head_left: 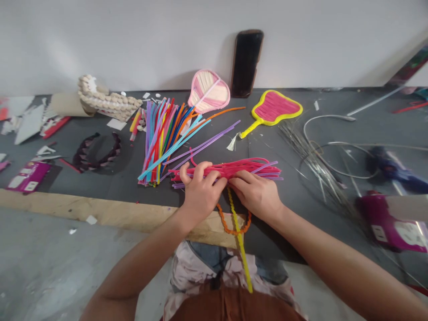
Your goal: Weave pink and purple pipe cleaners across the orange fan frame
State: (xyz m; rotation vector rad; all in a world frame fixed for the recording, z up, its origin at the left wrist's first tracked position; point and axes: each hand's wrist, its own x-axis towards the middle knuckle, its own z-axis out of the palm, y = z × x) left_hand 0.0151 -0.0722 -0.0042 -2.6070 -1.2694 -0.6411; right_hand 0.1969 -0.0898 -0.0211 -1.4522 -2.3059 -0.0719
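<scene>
A bundle of pinkish-red and purple pipe cleaners (264, 166) lies crosswise at the front of the table. My left hand (202, 189) is closed on the middle of it, thumb and fingertips pressed in. Right beside it, my right hand (257, 194) pinches the same spot from the other side. Between the hands a twisted yellow pipe cleaner (241, 243) hangs down past the table edge. An orange twisted loop (230, 231) droops around it. Where these two meet the bundle is hidden by my fingers.
Behind lie a multicoloured pile of pipe cleaners (167, 138), a pink heart-shaped fan (209, 91) and a yellow-edged pink fan (276, 109). A phone (246, 62) leans on the wall. A dark headband (95, 154) is left; wires (314, 156) and a purple box (394, 223) are right.
</scene>
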